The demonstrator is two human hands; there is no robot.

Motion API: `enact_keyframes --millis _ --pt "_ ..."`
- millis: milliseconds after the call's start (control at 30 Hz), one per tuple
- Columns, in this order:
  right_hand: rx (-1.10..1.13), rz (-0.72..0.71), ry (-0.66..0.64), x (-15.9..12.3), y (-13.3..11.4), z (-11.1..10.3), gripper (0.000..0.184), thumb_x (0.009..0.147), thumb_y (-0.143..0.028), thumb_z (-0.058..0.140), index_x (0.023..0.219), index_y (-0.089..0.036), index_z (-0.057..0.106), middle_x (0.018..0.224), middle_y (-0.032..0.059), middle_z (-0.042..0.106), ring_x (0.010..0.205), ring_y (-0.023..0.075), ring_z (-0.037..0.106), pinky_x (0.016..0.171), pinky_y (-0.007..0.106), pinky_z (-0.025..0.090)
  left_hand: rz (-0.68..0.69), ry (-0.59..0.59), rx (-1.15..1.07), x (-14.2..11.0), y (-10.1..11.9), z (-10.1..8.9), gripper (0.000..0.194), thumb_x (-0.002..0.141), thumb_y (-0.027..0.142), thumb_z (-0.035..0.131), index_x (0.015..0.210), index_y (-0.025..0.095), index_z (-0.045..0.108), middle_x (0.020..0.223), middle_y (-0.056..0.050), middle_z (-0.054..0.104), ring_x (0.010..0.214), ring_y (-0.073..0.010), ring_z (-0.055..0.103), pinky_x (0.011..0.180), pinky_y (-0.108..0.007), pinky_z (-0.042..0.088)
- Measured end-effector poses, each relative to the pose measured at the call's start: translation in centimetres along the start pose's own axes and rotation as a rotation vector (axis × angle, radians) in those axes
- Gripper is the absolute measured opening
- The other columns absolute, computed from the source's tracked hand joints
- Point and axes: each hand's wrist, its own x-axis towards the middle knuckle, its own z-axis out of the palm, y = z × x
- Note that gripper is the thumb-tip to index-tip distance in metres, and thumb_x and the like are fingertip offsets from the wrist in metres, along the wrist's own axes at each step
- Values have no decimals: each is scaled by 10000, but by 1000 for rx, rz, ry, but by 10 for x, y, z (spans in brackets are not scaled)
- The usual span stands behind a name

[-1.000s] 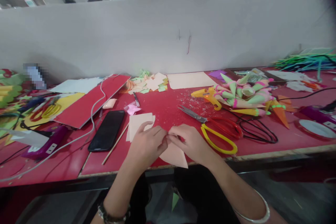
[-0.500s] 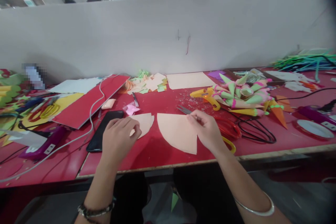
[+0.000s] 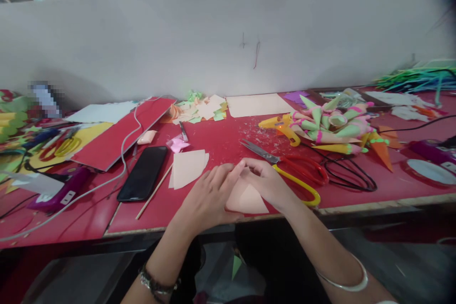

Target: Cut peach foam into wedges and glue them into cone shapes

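Observation:
A peach paper fan-shaped piece [image 3: 245,199] lies at the front of the red table, its right side curled over. My left hand [image 3: 212,194] covers the left part of it, fingers close together and pressed on the paper. At the paper's top, the fingertips of my right hand [image 3: 270,183] pinch it and meet those of the left. Scissors [image 3: 302,171] with red and yellow handles rest beside my right hand, blades parted. Left of my hands lies a small stack of peach paper pieces [image 3: 188,168], with a thin wooden stick [image 3: 154,192] alongside.
A black phone [image 3: 143,173] lies at the left. Behind the scissors are a yellow glue gun [image 3: 280,126] and a heap of paper cones [image 3: 331,123]. Paper scraps [image 3: 206,109] and a peach sheet [image 3: 258,104] lie by the wall. A white cable [image 3: 124,145] crosses the left side.
My left hand has moved right from the stack onto the fan-shaped paper, uncovering the stick. Both hands now meet at the paper, and its right side has curled over.

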Motion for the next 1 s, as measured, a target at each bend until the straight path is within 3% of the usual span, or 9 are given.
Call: enact_keyframes --millis 200,333,467,633,800,900,1000 --pt "240 8 1 -2 1 -2 250 781 -434 505 740 -192 551 649 -25 500 621 115 467 593 237 369 -62 9 -83 -2 -3 -6 1028 645 546 587 1387 163 -13 1212 -163 396 1109 -305 411 894 -425 396" --pt "421 -125 -231 -6 0 -5 430 731 -544 528 1004 -213 529 822 15 531 753 140 507 700 268 403 -230 3 -257 -5 -9 -16 1113 609 464 649 1376 177 -106 1305 -173 279 1196 -334 311 918 -458 374" --pt "391 -156 -397 -9 -3 -6 576 630 -467 679 1105 -231 455 1006 39 505 897 160 502 803 295 396 -263 12 -437 -7 -12 -20 1103 629 448 640 1369 181 -133 1353 -170 196 1241 -353 223 965 -504 301" --pt "269 -181 -279 -11 -3 -4 452 709 -412 625 1092 -241 456 1008 38 511 935 162 502 825 285 411 -192 28 -523 -7 -11 -17 1011 681 470 581 1375 196 -102 1350 -158 200 1269 -354 166 982 -506 275" --pt "217 -233 -247 -14 -6 0 567 676 -437 643 1154 -244 409 1039 45 513 939 175 514 852 305 411 -204 44 -500 -6 -10 -16 989 697 493 562 1376 194 -93 1337 -169 218 1257 -351 204 972 -512 291" --pt "185 -214 -186 -16 -7 3 427 726 -325 618 1104 -246 434 1054 31 516 966 158 515 830 272 422 -192 66 -495 -6 -11 -17 958 715 497 541 1376 181 -77 1333 -174 235 1254 -341 215 980 -510 283" --pt "222 -189 -158 -16 -7 4 343 749 -319 589 1058 -243 463 1023 21 539 936 145 535 791 252 440 -195 77 -521 -7 -11 -18 914 744 467 518 1376 184 -79 1355 -165 216 1272 -326 194 999 -499 263"
